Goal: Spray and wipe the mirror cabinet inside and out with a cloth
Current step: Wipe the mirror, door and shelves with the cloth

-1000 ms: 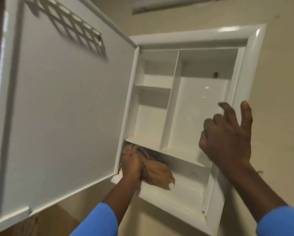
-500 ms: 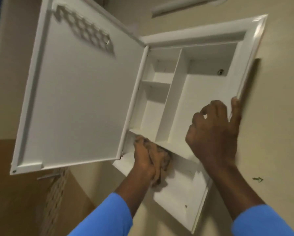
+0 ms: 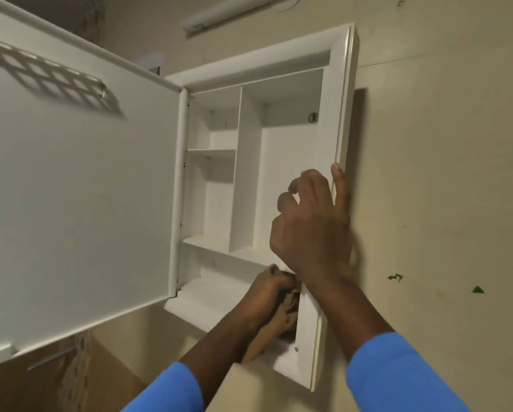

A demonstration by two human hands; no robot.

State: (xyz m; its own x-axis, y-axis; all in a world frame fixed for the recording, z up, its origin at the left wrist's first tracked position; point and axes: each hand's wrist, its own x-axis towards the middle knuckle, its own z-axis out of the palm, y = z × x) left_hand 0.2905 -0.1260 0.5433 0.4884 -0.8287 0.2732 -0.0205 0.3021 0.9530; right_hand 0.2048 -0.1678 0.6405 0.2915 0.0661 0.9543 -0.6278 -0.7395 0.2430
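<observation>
Cabinet [image 3: 343, 84] – white, glossy plastic-looking box w/ a rounded frame, hung on a matte beige wall [image 3: 442, 144]. Door [image 3: 86, 188] is swung wide open to the left, its flat white inner face toward the camera; a lattice rack [image 3: 47, 72] sits near its top, blurred. Inside: an upright divider [image 3: 243, 173] splits the upper part in two, a short shelf [image 3: 212, 151] crosses the narrow left bay, and one long btm compartment runs under both. A small dark screw [image 3: 312, 117] shows high on the back panel of the right bay.

Cloth [image 3: 267, 334] – tan, soft, bunched – lies in the btm compartment at its right end, just beside the cabinet's right wall, partly hidden by the frame and the wrist.

Around: a tube light [image 3: 228, 13] on the wall above, two green specks [image 3: 395, 277] on the wall to the right. R forearm crosses in front of the lower right frame and covers part of the compartment.

L hand [image 3: 271, 288] reaches up into the btm compartment, knuckles up, fingers curled tight on the cloth. R hand [image 3: 311, 230] straddles the right frame – thumb straight along its front edge, fingers bent and a bit apart on the inner side, gripping the cabinet. Both arms wear blue sleeves [image 3: 398, 376].
</observation>
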